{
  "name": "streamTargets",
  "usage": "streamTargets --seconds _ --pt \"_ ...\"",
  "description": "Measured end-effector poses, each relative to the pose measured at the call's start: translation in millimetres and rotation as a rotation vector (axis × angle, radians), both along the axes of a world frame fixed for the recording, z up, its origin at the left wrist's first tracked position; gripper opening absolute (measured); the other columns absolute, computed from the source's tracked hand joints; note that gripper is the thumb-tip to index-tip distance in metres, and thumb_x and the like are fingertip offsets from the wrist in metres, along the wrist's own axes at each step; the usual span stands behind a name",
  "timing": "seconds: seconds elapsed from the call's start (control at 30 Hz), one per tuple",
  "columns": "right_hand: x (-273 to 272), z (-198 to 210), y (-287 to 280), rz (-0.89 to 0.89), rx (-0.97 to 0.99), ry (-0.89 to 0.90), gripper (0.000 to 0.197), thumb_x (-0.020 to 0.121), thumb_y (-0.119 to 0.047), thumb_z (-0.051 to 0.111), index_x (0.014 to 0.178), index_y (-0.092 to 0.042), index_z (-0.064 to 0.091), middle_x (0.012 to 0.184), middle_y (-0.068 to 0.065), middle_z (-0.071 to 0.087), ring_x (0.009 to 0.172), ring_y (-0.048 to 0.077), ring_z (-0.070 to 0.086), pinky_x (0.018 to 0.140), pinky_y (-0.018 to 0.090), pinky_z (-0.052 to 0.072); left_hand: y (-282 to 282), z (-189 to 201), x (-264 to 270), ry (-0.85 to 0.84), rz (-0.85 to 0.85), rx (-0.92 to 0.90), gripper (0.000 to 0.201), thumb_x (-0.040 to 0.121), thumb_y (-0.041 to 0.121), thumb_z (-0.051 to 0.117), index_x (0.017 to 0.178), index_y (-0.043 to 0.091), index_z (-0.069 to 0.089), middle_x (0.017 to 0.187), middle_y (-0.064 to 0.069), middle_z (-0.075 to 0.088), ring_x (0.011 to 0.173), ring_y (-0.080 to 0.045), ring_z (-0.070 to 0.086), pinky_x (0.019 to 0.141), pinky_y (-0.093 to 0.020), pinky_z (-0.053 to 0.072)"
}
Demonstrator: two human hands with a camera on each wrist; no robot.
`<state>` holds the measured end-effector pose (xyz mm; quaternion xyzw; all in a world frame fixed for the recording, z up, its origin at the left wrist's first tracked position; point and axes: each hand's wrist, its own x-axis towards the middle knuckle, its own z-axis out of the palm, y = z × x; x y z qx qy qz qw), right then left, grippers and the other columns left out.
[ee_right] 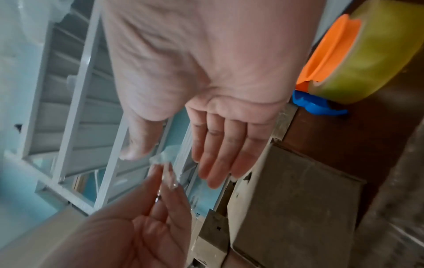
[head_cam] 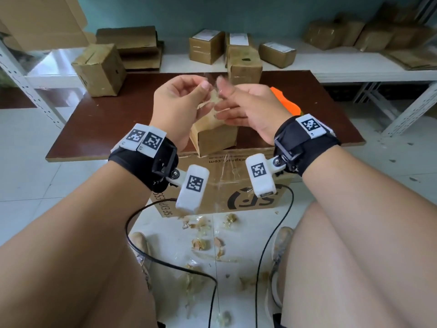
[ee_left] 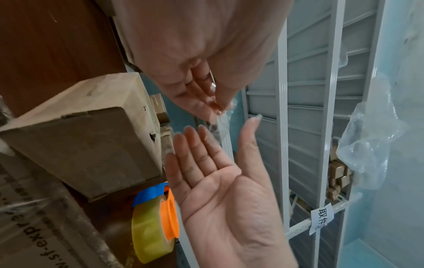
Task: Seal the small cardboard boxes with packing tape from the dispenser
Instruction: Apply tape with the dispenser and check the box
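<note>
Small cardboard box stands on the brown bench directly below both hands, with the orange tape dispenser lying just beside it on the right, mostly behind the right wrist. Left hand pinches a crumpled scrap of clear tape between thumb and fingertips; right hand is spread, fingers straight, palm turned toward the left, holding nothing. Judgement: the step in hand is ridding the fingers of waste tape before a fresh strip is drawn. To do it well, the scrap should be balled so the adhesive folds onto itself, flicked clear of the box top, and the right hand then freed to take the dispenser by its handle while the left steadies the box. Risk: the scrap may cling to the open right fingers or land on the flaps. Not determinable: whether the scrap also touches the right fingertips, since motion blur obscures them in the head view; whether the box's top seam is already taped, as the hands cover it; the dispenser's cutting edge and loose tape end, which no view shows.
</note>
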<state>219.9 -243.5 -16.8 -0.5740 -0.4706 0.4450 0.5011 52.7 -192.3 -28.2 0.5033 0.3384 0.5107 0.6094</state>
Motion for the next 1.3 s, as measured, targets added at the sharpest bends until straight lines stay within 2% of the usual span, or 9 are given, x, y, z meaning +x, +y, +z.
streamTargets --seconds 0.17,0.37,0.47,0.57,0.7,0.77,0.9,0.97,1.3 --pt "-1 -5 2 -0.047 0.054 -0.011 0.015 0.094 -0.013 0.080 0.099 -0.001 0.072 0.081 0.007 0.075 0.069 0.015 0.072 0.072 0.028 0.062 6 -5 -3 0.069 0.042 0.052 0.004 0.097 0.005 0.076 0.101 0.007 0.074 0.092 -0.007 0.074 0.087 -0.016 0.073 0.080 -0.031 0.062" --pt "0 -4 7 -0.140 0.092 -0.205 0.013 0.090 -0.018 0.084 0.085 -0.008 0.079 0.079 0.005 0.078 0.067 0.014 0.072 0.075 0.031 0.064 13 -1 3 0.203 0.160 0.088 0.013 0.098 0.012 0.072 0.098 0.001 0.080 0.101 -0.008 0.077 0.096 -0.016 0.077 0.080 -0.035 0.066" --pt "-5 -11 14 -0.230 0.114 -0.278 0.018 0.086 -0.025 0.084 0.072 -0.014 0.080 0.073 0.003 0.078 0.078 0.028 0.077 0.086 0.050 0.064 29 -6 2 0.253 0.213 -0.015 0.057 0.095 0.022 0.077 0.147 0.008 0.059 0.135 -0.001 0.064 0.119 -0.017 0.070 0.081 -0.032 0.065" --pt "-2 -17 16 -0.351 0.086 -0.202 0.019 0.087 -0.024 0.083 0.069 -0.018 0.079 0.074 -0.002 0.078 0.083 0.023 0.076 0.092 0.049 0.062 49 -17 -12 0.355 0.297 -0.109 0.101 0.087 0.038 0.079 0.169 0.026 0.022 0.160 -0.006 0.047 0.141 -0.023 0.055 0.110 -0.042 0.054" --pt "1 -18 16 -0.419 -0.050 0.104 0.014 0.095 -0.025 0.079 0.085 -0.016 0.074 0.089 0.002 0.079 0.106 0.029 0.074 0.098 0.053 0.059 37 -23 -15 0.716 0.283 0.198 0.044 0.094 0.027 0.073 0.137 0.025 0.069 0.130 0.002 0.070 0.120 -0.017 0.067 0.099 -0.029 0.054" --pt "0 -16 15 -0.396 -0.144 0.269 0.012 0.100 -0.020 0.074 0.093 -0.012 0.069 0.096 0.005 0.074 0.112 0.034 0.070 0.102 0.057 0.056 29 -25 -11 0.863 0.175 0.363 0.030 0.091 0.033 0.072 0.121 0.034 0.075 0.124 0.009 0.071 0.116 -0.013 0.066 0.095 -0.032 0.054" --pt "0 -12 11 -0.317 -0.256 0.450 0.014 0.103 -0.015 0.067 0.111 -0.005 0.063 0.095 0.008 0.069 0.122 0.041 0.065 0.097 0.065 0.054 27 -30 -12 1.237 -0.092 0.575 0.055 0.078 0.065 0.079 0.124 0.037 0.069 0.126 0.015 0.064 0.122 -0.017 0.059 0.096 -0.040 0.054" --pt "-2 -10 6 -0.265 -0.296 0.499 0.011 0.105 -0.016 0.062 0.106 -0.005 0.061 0.092 0.009 0.066 0.128 0.042 0.060 0.090 0.066 0.050 25 -34 -16 1.366 -0.149 0.622 0.079 0.078 0.058 0.086 0.147 0.033 0.058 0.150 0.009 0.055 0.140 -0.022 0.047 0.104 -0.050 0.052" --pt "2 0 -17 -0.158 -0.414 0.357 0.010 0.103 -0.028 0.064 0.096 -0.020 0.063 0.081 -0.005 0.068 0.108 0.028 0.074 0.102 0.050 0.052 25 -38 -37 1.129 -0.246 0.619 0.070 0.077 0.013 0.094 0.141 0.017 0.067 0.161 0.004 0.051 0.153 -0.012 0.041 0.128 -0.029 0.026"
